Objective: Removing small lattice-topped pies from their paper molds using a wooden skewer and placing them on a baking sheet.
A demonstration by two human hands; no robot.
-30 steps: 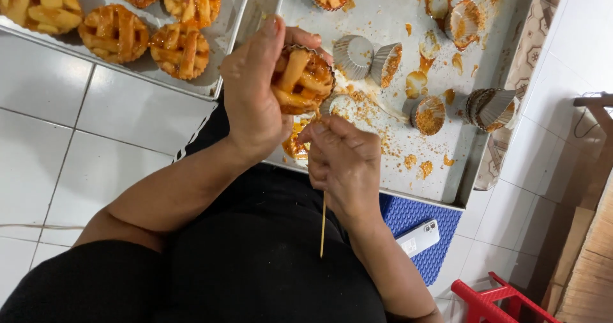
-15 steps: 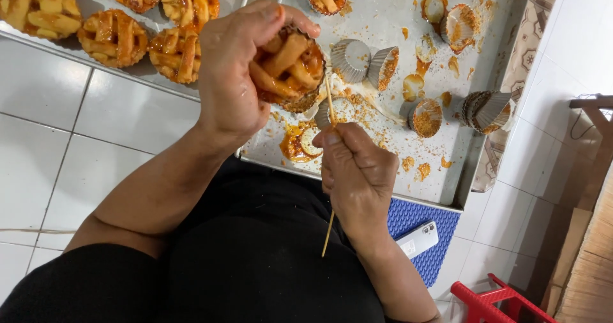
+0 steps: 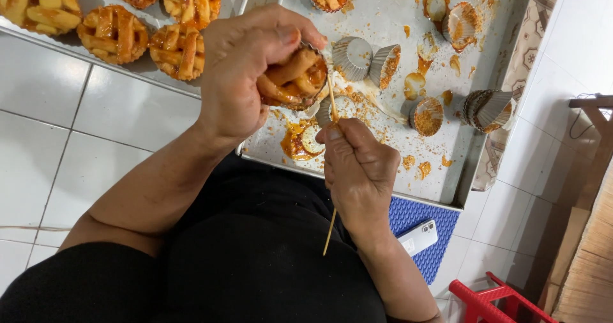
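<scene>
My left hand (image 3: 239, 67) grips a small lattice-topped pie (image 3: 292, 80) in a fluted metal mould, tilted on its side above the near edge of a crumb-strewn metal tray (image 3: 485, 138). My right hand (image 3: 361, 166) holds a thin wooden skewer (image 3: 331, 221). The skewer's upper tip touches the rim of the pie where crust meets mould; its lower end sticks out below my fist.
Several empty fluted moulds (image 3: 354, 56) and a stack of moulds (image 3: 485, 108) lie on the tray among sticky crumbs. A second tray (image 3: 128, 67) at the left holds several finished lattice pies (image 3: 115, 32). A white phone (image 3: 418, 237) rests on a blue mat (image 3: 447, 224). A red stool (image 3: 495, 300) stands at lower right.
My left hand has lifted the pie up and turned it more on its side. The right hand has brought the skewer's tip up to the pie's rim.
</scene>
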